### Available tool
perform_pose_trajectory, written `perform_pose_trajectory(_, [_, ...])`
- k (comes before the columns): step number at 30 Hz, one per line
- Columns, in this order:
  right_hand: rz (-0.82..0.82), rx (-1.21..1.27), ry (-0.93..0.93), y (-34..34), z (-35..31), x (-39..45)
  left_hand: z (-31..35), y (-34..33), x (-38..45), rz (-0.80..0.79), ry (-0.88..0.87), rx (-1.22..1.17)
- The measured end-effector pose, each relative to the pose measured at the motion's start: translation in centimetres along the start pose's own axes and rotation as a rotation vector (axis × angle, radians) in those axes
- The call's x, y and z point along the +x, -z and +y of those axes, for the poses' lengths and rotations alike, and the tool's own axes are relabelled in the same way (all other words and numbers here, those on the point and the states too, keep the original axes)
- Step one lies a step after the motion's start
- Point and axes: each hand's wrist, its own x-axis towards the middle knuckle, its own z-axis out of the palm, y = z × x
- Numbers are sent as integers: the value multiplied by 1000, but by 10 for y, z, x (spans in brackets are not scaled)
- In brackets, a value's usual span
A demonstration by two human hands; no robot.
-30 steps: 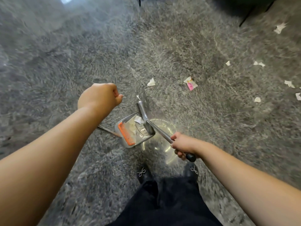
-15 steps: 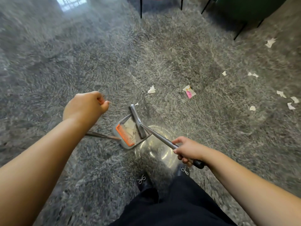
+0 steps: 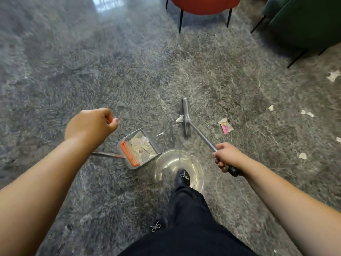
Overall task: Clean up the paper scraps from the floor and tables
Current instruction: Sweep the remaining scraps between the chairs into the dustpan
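Nearest the camera, dark trousers (image 3: pixel 186 228) and two black shoes with small silver bows, one shoe (image 3: pixel 182 179) set forward on the glossy grey marble-patterned floor (image 3: pixel 129 74), where a round bright reflection surrounds it. The right hand (image 3: pixel 226 157) is curled around the thin metal handle of a broom (image 3: pixel 186 117), close to its black end grip; the handle slants up and left to a narrow grey head lying on the floor, with a small white scrap (image 3: pixel 180 118) touching the head's left side. The left hand (image 3: pixel 90 124) is fisted, fingers folded in, apparently on the dustpan's slim handle, though the grip itself is hidden beneath the hand. The dustpan (image 3: pixel 137 150) is a grey boxy plastic pan with an orange comb along its near edge and a heap of torn white paper scraps (image 3: pixel 141 145) inside; its open mouth faces away toward the broom head, with a tiny sliver of paper just beyond it. Right of the broom lies a crumpled scrap with pink print (image 3: pixel 226 125), and more white scraps (image 3: pixel 307 113) are strewn well apart toward the right edge. The floor to the left and ahead lies open. Farthest off, a red chair (image 3: pixel 203 4) on thin black legs and a dark green sofa (image 3: pixel 304 21) bound the top edge
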Motion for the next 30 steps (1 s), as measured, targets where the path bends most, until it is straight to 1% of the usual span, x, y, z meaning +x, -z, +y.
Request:
perform_pose_trajectory(6, [33, -75, -24, 46, -64, 61, 17, 2, 57, -46, 25, 30])
perform_pose_trajectory(9, [56, -104, -43, 55, -83, 83, 23, 4, 71, -51, 36, 52])
perform_pose_trajectory(12, [43, -171, -57, 55, -99, 102, 30, 5, 83, -40, 41, 78])
perform_pose_trajectory(16, [2, -249, -64, 42, -115, 112, 38, 2, 90, -27, 33, 90])
perform_pose_trajectory(20, [-104, -354, -67, 24, -120, 109, 37, 3, 97, -25, 42, 92])
perform_pose_trajectory(24, [-207, -472, -64, -4, -111, 93, 32, 2, 102, -16, 34, 74])
perform_pose_trajectory(27, [-254, -529, -69, -30, -102, 74, 27, 1, 101, -7, 30, 65])
perform_pose_trajectory(30, [-306, -512, -56, -55, -95, 56, 21, 1, 96, -15, 15, 60])
